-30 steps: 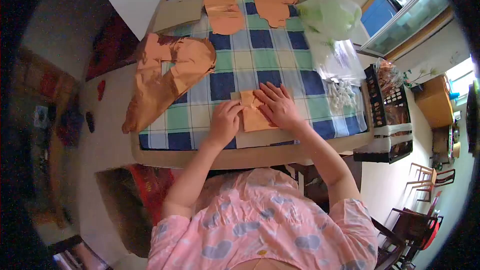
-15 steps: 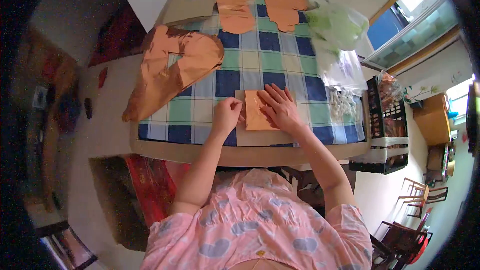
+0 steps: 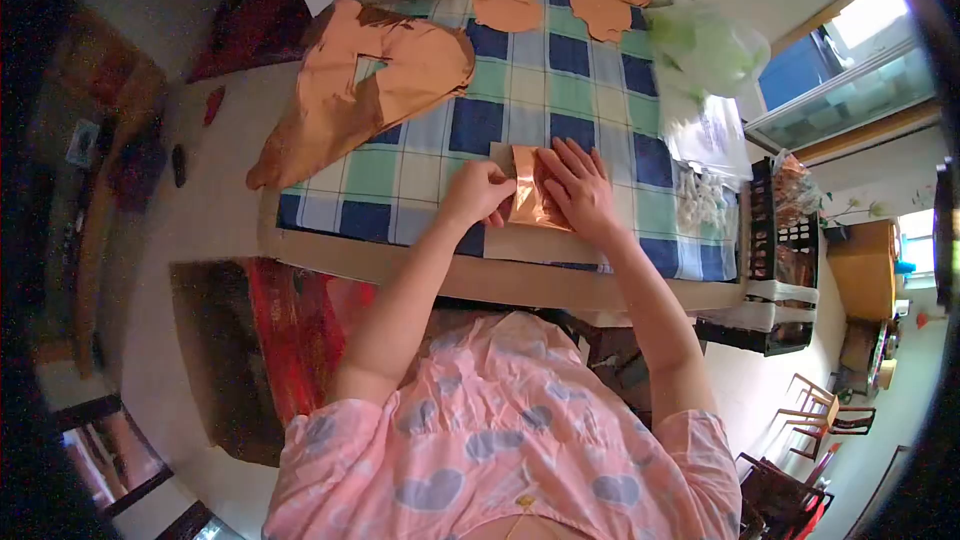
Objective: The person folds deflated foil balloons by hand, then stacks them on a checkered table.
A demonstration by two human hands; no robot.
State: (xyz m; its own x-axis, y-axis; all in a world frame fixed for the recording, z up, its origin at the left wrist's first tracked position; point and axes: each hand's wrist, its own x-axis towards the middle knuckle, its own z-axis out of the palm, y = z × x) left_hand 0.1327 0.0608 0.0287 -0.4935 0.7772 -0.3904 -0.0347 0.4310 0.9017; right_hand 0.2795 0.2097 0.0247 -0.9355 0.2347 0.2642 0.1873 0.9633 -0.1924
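A small shiny copper-coloured foil sheet lies on a piece of brown cardboard near the table's front edge. My right hand rests flat on the foil's right part with its fingers stretched out. At the foil's left edge, my left hand has thumb and fingers pinched together on it. That side looks bent and catches the light. My left fingertips partly hide the edge.
Larger copper-coloured sheets lie at the left, with cut copper shapes at the back. Clear plastic bags and a white clump sit on the right. A black crate stands beside the checked tablecloth.
The view has tilted, so the table sits higher in it. The foil's left part now looks bent and brighter. My right hand stays flat on the foil.
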